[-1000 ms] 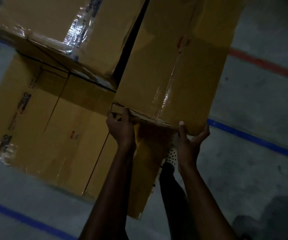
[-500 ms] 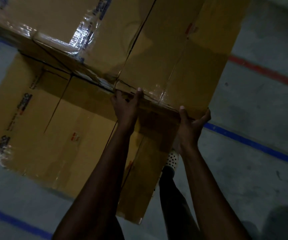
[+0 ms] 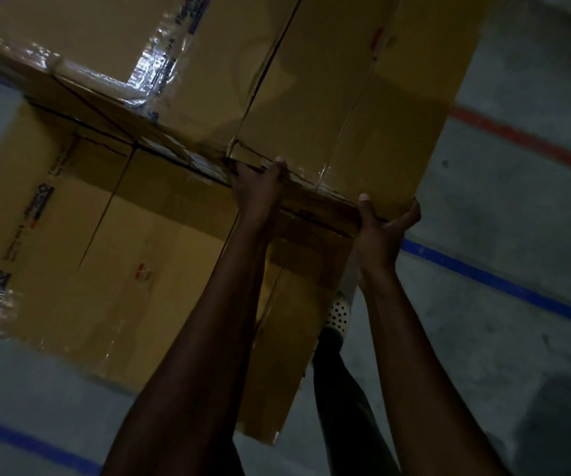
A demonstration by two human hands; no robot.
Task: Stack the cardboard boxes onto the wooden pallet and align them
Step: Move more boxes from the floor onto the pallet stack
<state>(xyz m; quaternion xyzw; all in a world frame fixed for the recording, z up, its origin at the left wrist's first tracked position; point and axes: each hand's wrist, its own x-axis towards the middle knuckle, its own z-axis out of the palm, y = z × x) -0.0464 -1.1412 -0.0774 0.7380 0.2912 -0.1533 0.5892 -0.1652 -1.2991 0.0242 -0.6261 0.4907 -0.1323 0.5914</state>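
Fingers of your left hand (image 3: 260, 187) curl over the near bottom edge of the right-hand box (image 3: 363, 97), gripping it close to its left corner. Your right hand (image 3: 383, 228) cups the same edge at the right corner, with the thumb up against the near face and the fingers wrapped round the side. Both arms reach up and forward.

A second ago a dark gap separated this box from the taped box (image 3: 105, 46) to its left. That gap has closed to a thin seam. The two now touch side by side on the upper tier and appear to rest on the lower boxes (image 3: 122, 252). Your hands have risen with the box.

That probably means the placing is nearly finished and only the aligning remains. The near edges of the two upper boxes look roughly in line, though the dim light makes this hard to judge. The wooden pallet is hidden beneath the stack. Grey floor (image 3: 517, 338) around it carries a blue line (image 3: 500, 280) and a red line (image 3: 524, 139). A dotted shoe (image 3: 339, 314) shows between your forearms.
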